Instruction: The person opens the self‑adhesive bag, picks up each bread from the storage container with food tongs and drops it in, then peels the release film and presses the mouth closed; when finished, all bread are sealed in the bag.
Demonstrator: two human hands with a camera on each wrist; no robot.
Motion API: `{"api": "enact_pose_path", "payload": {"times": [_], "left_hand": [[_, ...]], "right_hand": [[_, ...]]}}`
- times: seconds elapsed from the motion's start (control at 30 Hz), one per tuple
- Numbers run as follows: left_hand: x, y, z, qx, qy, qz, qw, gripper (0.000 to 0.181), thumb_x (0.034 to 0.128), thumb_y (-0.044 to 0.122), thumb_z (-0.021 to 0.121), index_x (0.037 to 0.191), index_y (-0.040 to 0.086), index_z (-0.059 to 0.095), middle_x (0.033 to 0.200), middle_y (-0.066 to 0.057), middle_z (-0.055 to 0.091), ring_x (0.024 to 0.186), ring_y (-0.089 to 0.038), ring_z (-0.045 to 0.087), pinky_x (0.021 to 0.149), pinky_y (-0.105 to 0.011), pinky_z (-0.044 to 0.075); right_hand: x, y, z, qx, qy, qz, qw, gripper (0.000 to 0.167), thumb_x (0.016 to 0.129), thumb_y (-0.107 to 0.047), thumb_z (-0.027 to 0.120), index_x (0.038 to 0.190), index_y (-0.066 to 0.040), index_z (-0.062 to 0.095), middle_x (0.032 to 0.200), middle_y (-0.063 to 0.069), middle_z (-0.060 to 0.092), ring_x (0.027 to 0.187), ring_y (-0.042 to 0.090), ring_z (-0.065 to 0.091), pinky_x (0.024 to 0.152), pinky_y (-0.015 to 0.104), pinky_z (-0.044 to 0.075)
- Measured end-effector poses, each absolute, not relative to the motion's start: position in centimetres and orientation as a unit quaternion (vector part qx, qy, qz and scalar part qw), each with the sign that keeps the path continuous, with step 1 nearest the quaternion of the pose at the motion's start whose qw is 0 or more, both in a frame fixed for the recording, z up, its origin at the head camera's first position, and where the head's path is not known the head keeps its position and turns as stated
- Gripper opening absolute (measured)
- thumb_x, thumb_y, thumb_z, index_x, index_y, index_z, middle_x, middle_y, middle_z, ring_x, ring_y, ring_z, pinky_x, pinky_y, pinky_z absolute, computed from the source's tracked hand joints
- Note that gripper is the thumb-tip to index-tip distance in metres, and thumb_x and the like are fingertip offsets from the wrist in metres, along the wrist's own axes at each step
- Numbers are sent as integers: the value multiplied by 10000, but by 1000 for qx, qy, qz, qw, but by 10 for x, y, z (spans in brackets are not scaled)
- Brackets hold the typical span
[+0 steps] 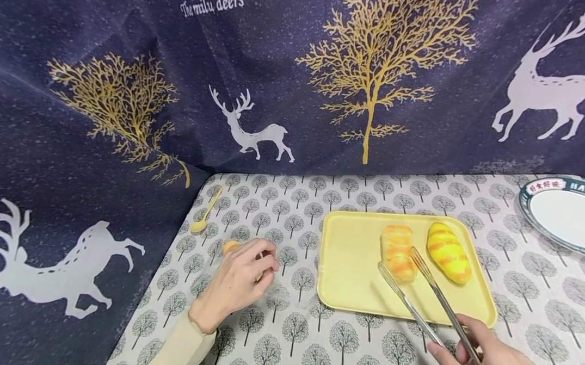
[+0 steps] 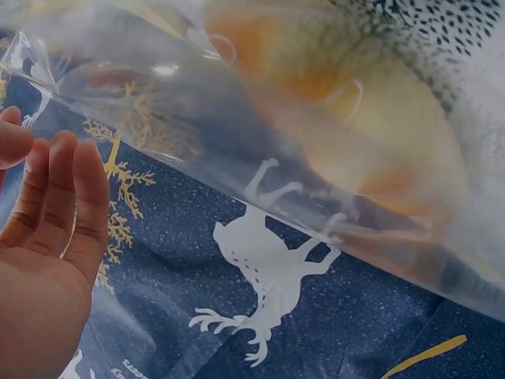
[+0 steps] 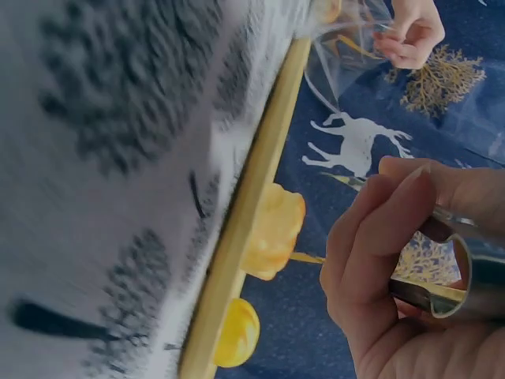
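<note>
My left hand [image 1: 244, 273] pinches the edge of a clear plastic bag [image 2: 150, 118], hard to make out in the head view. A pale orange-and-yellow bread roll [image 2: 379, 134] shows through the plastic; in the head view the hand mostly hides it. On the right, my right hand [image 1: 486, 354] grips metal food tongs [image 1: 441, 303]. Their arms are spread over the yellow tray [image 1: 348, 261], with the tips on either side of the lower part of a flat orange-striped bread [image 1: 399, 244]. A yellow oval bread [image 1: 448, 252] lies to its right on the tray.
A yellow spoon [image 1: 206, 217] lies at the table's far left. At the right edge stands a white plate with a green rim [image 1: 531, 214]. A dark blue cloth [image 1: 259, 39] with deer and trees hangs behind and left of the patterned tablecloth [image 1: 306, 324].
</note>
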State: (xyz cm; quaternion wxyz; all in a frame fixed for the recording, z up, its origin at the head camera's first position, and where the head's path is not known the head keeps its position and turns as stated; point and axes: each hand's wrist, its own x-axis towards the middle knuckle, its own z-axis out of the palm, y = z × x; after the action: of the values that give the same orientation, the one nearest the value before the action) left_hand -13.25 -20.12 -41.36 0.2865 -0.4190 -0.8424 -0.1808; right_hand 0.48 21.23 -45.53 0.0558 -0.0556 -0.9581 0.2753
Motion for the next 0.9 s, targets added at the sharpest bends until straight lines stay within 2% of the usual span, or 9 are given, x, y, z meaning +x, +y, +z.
{"api": "enact_pose_path", "payload": {"times": [0.07,0.17,0.3,0.4,0.6,0.67,0.9], "left_hand": [[-132,-202,-414,-415,-845,-181,284,177,785,-30,723,835,140,734,990,-6,715,845,-122,673,708,-269,613],[-131,-202,-413,-407,-851,-178,280,168,782,-21,725,833,138,740,988,-14,723,846,-127,681,703,-286,616],[-130,-201,-413,-406,-852,-178,280,168,783,-22,729,835,137,743,987,-10,724,833,-120,679,700,-266,610],[-131,-201,-414,-410,-848,-182,281,173,784,-32,728,836,131,745,983,-8,720,824,-112,669,703,-242,602],[-133,-202,-416,-421,-840,-185,288,193,759,-53,731,835,125,744,975,-9,718,814,-119,668,706,-238,607],[-134,-202,-416,-423,-839,-186,289,202,752,-59,731,837,123,743,976,-9,718,813,-122,670,705,-245,610],[-133,-201,-417,-416,-845,-179,285,168,773,-27,761,838,127,742,991,-19,730,829,-136,691,706,-290,629]], "right_hand": [[6,209,-457,-64,-959,267,63,488,865,-439,889,1129,-121,631,665,-225,438,540,-61,342,557,200,291],[6,202,-459,-73,-963,253,62,575,876,-464,871,1179,-47,616,661,-177,471,523,-37,347,540,207,301],[4,197,-458,-90,-966,239,30,675,928,-499,810,1269,33,575,671,-107,498,514,27,355,526,223,290],[4,199,-460,-94,-966,241,15,663,941,-476,803,1304,27,568,685,-85,510,524,46,374,529,227,291],[-7,208,-461,-93,-957,244,-127,812,1036,-547,667,1454,103,420,751,-34,564,608,135,488,557,268,359],[-9,210,-460,-90,-953,247,-151,812,1048,-562,641,1459,99,410,746,-33,572,620,150,506,563,280,370],[-11,209,-461,-35,-961,261,-86,556,1076,-459,641,1357,3,514,715,-42,525,632,134,491,552,301,369]]}}
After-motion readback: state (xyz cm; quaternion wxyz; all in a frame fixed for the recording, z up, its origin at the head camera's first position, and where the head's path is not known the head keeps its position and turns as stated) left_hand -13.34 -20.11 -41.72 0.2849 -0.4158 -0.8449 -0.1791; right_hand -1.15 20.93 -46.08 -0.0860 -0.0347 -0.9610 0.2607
